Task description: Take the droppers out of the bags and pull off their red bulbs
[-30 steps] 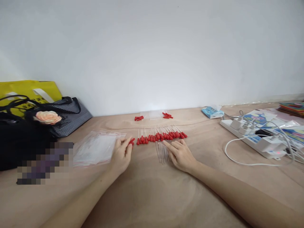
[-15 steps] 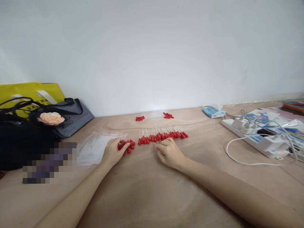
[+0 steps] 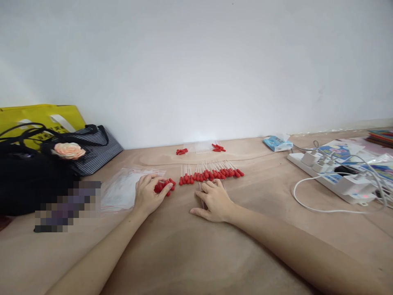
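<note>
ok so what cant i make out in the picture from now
- Head view: how many red bulbs lie under the left hand, which covers part of the pile.
- Head view: most of the clear tubes, hidden by the right hand.
- Head view: the item at left, masked by pixelation.
- Head view: the yellow bag's far side, cut off by the left edge.

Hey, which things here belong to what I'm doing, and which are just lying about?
In use: red bulbs by the left hand; clear tubes under the right hand; red-tipped tubes; probably clear bags.

Apparently just lying about: power strip; tissues; yellow bag; striped bag; flower.
</note>
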A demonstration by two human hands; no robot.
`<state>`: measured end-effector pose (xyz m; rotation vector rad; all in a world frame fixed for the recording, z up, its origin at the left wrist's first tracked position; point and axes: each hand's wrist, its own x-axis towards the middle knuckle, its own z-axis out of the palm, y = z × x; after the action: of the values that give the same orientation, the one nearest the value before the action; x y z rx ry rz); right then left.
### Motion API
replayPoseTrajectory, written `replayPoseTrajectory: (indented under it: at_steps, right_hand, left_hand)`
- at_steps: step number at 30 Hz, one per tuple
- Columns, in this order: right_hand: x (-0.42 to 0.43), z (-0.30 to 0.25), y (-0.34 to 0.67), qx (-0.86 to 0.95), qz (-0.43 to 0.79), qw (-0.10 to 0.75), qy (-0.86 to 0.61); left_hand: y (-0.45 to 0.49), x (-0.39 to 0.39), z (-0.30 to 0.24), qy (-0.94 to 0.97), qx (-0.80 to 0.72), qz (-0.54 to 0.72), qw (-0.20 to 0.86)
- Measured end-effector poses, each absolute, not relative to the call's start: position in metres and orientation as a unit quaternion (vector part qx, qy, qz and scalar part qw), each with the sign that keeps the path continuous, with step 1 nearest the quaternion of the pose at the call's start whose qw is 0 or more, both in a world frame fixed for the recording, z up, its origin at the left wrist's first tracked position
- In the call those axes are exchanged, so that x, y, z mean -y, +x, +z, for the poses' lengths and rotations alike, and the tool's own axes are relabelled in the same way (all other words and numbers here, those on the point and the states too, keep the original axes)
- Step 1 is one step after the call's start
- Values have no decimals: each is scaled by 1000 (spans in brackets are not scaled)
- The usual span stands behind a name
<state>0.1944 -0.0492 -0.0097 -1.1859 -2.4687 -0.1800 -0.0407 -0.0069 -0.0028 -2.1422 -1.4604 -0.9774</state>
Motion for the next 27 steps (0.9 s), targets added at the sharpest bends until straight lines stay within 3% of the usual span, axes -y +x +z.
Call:
replayPoseTrajectory:
  at_steps: [16, 23, 27]
  right_hand:
    - [44, -22, 258, 793, -67, 360, -488]
    - [45, -26, 257, 797, -51, 361, -481]
    - [46, -27, 258, 795, -65, 384, -465]
  left_hand:
    - [33, -17, 13, -759, 611, -158, 161]
    - [31, -21, 11, -755, 590, -239, 159]
    - [21, -1, 12, -788, 497, -318, 177]
